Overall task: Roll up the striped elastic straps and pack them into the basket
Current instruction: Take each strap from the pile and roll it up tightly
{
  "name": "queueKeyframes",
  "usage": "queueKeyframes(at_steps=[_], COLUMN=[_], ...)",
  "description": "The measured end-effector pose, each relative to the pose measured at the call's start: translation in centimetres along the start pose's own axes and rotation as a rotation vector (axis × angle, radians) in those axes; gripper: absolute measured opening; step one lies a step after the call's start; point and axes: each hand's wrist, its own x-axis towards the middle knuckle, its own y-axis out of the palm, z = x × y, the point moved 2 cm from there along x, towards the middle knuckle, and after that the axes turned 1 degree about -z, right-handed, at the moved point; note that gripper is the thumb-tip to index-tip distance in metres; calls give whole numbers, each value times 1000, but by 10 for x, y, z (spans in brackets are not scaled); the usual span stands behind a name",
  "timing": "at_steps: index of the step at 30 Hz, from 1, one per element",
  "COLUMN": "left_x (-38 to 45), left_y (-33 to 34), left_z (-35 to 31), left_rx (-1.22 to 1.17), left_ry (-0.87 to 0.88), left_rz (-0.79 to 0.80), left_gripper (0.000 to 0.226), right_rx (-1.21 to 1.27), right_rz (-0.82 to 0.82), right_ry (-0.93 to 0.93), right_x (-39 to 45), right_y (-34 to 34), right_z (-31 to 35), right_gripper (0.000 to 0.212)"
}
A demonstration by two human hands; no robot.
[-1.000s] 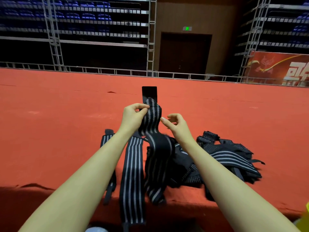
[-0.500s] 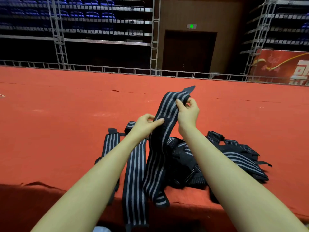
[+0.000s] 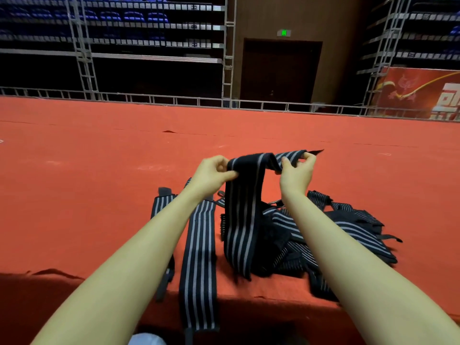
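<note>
Striped strap (image 3: 242, 220) pinched by left hand (image 3: 211, 174), right hand (image 3: 297, 171), no legible writing

Held strap (image 3: 242, 220): black elastic with grey lengthwise stripes; its upper end is stretched level between two hands, the rest hangs straight down to the red surface, the lower end resting at the near edge of the pile.
Flat strap (image 3: 199, 265): same black and grey stripes; laid out straight, left of the held strap, its near end hanging over the surface's edge.
Left strap (image 3: 161, 207): same pattern; laid furthest left, largely hidden by a forearm.
Pile (image 3: 348, 235): several striped straps tangled in a loose heap, right of centre on the red surface.
</note>
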Motion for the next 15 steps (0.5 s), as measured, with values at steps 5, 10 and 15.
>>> queueKeyframes(at_steps=[5,10,15], left_x=[15,13,4], left_y=[-4,-9,-15], left_z=[-33,-45,-51], left_rx=[28,110,86], left_ry=[123,201,227], left_rz=[-163,-280,-332], left_gripper=[10,15,15], right_rx=[4,-2,162], right_rz=[181,369,556], right_ry=[-13,-29,92], right_x=[-8,-26,-48], right_y=[7,9,6], right_z=[-1,7,11], right_gripper=[5,12,24])
